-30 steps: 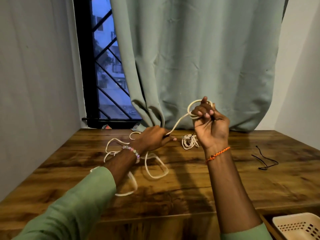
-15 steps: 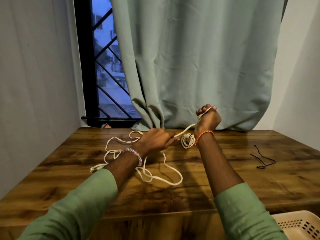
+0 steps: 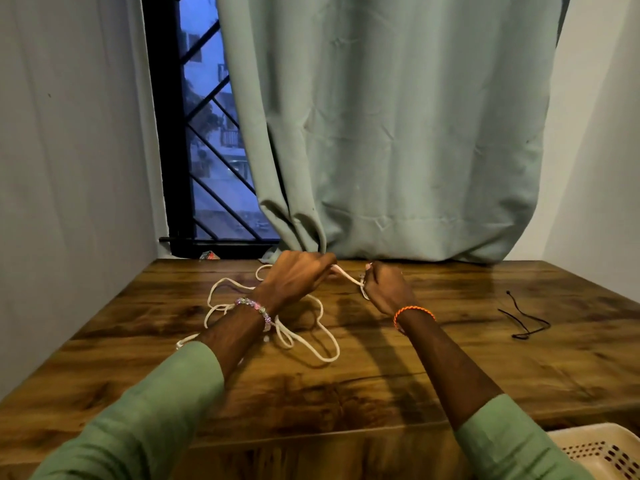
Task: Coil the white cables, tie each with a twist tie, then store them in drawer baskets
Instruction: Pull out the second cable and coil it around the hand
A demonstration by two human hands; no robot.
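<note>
A long white cable point(image 3: 320, 344) lies in loose loops on the wooden table point(image 3: 381, 386), mostly under my left forearm. My left hand point(image 3: 299, 277) grips a stretch of the cable near the far edge of the table. A short taut length runs from it to my right hand point(image 3: 388, 287), which holds the coiled part of the cable; most of that coil is hidden behind the hand. A black twist tie point(image 3: 524, 318) lies loose on the table to the right, apart from both hands.
A green curtain point(image 3: 398, 133) hangs down to the table's far edge, beside a barred window point(image 3: 211, 150). A cream perforated basket point(image 3: 602, 452) shows at the bottom right, below the table's front edge. Walls close in on both sides.
My right hand has dropped from head height down to the table and away from me, carrying the coil. My left hand slid forward along the cable. The loose loops shifted on the table.
</note>
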